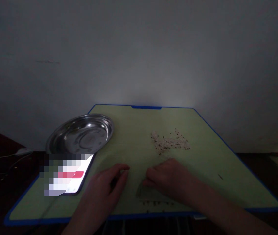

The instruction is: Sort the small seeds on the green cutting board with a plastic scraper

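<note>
My left hand (107, 186) is low over the yellow-green table, its thumb and fingers pinched together. Something small and pale shows at the fingertips, too small to name. My right hand (168, 178) rests curled on the tabletop, fingers pressed together and pointing down. Whatever it may hold is hidden. Just beyond it spreads a patch of pale grains (170, 142) mixed with dark seed-like bits. A loose row of dark bits (156, 203) lies near the front edge, below the right hand.
A shiny metal basin (79, 121) stands at the table's left side. In front of it is a phone (76, 182) with a lit screen, partly pixelated. A thin dark sliver (220, 177) lies at right. The blue-edged table (129, 130) meets a grey wall (139, 55).
</note>
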Tool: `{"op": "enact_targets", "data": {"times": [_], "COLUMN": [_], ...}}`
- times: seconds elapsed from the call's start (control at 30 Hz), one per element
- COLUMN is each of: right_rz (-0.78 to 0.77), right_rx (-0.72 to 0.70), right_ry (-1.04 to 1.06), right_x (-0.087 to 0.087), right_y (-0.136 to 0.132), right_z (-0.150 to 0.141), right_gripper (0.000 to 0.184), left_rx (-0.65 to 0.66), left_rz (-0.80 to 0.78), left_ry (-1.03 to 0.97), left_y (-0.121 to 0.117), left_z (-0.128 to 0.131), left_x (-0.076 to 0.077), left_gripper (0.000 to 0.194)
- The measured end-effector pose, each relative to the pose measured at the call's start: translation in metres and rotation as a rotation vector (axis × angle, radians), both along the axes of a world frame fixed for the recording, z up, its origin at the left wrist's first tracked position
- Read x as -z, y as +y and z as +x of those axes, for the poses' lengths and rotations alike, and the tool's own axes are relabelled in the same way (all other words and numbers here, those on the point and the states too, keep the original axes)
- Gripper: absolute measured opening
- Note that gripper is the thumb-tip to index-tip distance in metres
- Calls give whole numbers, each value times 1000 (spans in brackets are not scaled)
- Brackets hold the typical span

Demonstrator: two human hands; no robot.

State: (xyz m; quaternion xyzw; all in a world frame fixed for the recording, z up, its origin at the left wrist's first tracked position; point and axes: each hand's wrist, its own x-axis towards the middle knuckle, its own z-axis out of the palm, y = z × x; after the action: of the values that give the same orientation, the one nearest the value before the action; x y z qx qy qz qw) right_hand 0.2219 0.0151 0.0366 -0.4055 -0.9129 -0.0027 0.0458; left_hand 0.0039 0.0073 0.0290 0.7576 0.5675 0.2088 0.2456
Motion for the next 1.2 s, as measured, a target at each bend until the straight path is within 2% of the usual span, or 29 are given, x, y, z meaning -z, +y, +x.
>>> {"op": "enact_targets", "data": {"times": [0.13, 0.27, 0.53, 0.83, 1.1, 1.2], "right_rz": [-45, -120, -224, -225, -149, -95], "right_rx": [-58, -39, -16, -11, 23, 90], "right_ry": [-2, 31, 22, 20, 99, 191], "right_x": [0, -1, -14, -21, -16, -16], "right_y": [-6, -9, -12, -17, -22, -24], "right_z": [0, 2, 2, 5, 10, 22], "right_gripper": [24, 21, 24, 22, 24, 30], "left_rx": [4, 4, 7, 2, -8, -43], "left_rz": [7, -4, -24, -3, 51, 76], "left_ry": [-14, -22, 1, -21, -44, -80], "left_y": [1, 1, 0, -2, 6, -9], "left_z": [1, 1, 1, 1, 4, -2], "left_x": [0, -1, -2, -2, -3, -3], "left_gripper": [28, 27, 31, 28, 28, 32]}}
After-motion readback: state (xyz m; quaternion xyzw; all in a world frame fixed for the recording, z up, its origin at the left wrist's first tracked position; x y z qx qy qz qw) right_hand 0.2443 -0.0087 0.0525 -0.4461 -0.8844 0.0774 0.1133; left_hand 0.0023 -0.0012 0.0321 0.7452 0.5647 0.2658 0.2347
